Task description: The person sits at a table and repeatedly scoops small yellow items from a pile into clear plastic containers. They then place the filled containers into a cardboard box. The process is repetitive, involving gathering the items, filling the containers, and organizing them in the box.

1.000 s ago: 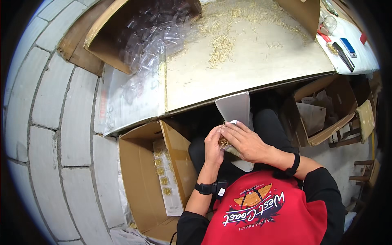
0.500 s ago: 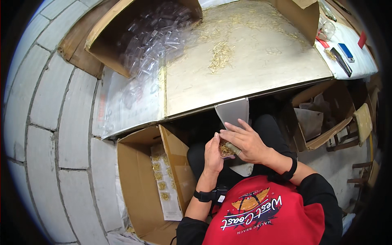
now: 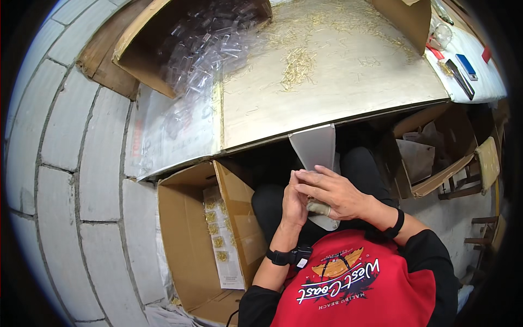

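Observation:
My left hand (image 3: 295, 200) is cupped under a small clear box of gold-coloured pin-like pieces. It is now almost wholly hidden between my palms. My right hand (image 3: 340, 195) lies over it from the other side, its fingers reaching across onto the left fingertips. A pale wrap (image 3: 318, 207) covers one digit of the right hand. Both hands are above my lap, over a translucent white sheet-like chute (image 3: 317, 146) that runs down from the table edge.
Loose gold pieces (image 3: 297, 68) lie scattered on the table (image 3: 261, 122). Back left, an open carton (image 3: 133, 62) spills clear plastic boxes (image 3: 204, 57). Beside my left leg, another carton (image 3: 182, 250) holds filled boxes (image 3: 218, 241). A third carton (image 3: 417, 188) stands at right, by a blue case (image 3: 466, 64).
My hands have closed together over the clear box, so its gold contents no longer show. Both hands have shifted slightly to the right.

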Available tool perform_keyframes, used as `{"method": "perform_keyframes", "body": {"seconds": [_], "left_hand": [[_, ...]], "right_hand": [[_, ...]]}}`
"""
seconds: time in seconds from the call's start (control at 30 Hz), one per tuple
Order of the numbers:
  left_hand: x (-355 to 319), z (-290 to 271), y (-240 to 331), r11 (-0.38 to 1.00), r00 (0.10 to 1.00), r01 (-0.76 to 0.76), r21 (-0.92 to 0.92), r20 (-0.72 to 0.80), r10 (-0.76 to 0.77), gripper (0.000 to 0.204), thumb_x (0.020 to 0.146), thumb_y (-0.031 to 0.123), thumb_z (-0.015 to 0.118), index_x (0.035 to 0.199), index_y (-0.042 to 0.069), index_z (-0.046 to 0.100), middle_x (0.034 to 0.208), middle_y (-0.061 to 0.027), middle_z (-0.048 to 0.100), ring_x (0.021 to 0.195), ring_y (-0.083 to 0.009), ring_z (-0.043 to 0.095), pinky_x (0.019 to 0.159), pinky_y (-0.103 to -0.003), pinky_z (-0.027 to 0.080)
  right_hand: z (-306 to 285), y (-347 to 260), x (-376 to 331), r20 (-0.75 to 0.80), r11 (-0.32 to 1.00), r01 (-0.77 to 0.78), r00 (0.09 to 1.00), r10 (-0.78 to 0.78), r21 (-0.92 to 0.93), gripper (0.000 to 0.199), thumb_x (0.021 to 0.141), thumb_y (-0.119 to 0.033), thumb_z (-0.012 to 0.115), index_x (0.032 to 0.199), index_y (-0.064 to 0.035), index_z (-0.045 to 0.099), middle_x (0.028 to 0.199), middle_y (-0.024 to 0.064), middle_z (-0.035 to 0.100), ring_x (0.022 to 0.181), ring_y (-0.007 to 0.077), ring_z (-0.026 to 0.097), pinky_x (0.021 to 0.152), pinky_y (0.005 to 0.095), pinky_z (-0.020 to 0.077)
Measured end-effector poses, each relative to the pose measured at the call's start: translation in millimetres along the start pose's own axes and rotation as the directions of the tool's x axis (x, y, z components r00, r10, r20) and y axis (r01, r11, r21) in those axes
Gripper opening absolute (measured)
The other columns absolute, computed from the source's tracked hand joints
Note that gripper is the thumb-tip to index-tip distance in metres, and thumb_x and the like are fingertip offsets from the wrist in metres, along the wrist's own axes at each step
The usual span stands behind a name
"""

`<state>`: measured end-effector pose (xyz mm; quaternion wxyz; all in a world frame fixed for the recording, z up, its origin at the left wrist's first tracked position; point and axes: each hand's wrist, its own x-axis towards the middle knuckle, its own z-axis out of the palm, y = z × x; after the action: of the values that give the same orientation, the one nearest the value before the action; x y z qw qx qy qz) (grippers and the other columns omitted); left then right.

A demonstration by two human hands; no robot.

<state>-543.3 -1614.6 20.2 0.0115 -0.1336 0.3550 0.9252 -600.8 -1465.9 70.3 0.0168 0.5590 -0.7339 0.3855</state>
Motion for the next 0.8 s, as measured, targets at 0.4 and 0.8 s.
{"method": "perform_keyframes", "body": {"seconds": [0.4,0.8], "left_hand": [[-8,-1,13,0.983,0.995,0.034,0.178,-0.096,-0.017,0.026,0.095,0.021,0.05,0.108,0.0,0.056,0.094,-0.0098,0.063,0.078,-0.0169,0.065,0.063,-0.031,0.058],[-5,-3,7,0.983,0.986,-0.012,0.185,-0.158,0.042,0.024,0.093,0.016,0.056,0.111,0.0,0.055,0.099,-0.0083,0.062,0.085,-0.0142,0.064,0.071,-0.027,0.055]], "right_hand": [[-4,12,-12,-0.168,0.974,-0.198,0.962,0.214,0.109,0.054,0.087,-0.021,0.059,0.133,0.0015,0.041,0.137,0.0187,0.043,0.128,0.0338,0.04,0.105,0.0415,0.0327],[19,1,-19,0.093,0.911,-0.174,0.97,0.224,-0.373,0.066,0.086,-0.045,0.054,0.132,0.0012,0.042,0.143,0.0144,0.037,0.137,0.0275,0.028,0.108,0.056,0.0173]]}}
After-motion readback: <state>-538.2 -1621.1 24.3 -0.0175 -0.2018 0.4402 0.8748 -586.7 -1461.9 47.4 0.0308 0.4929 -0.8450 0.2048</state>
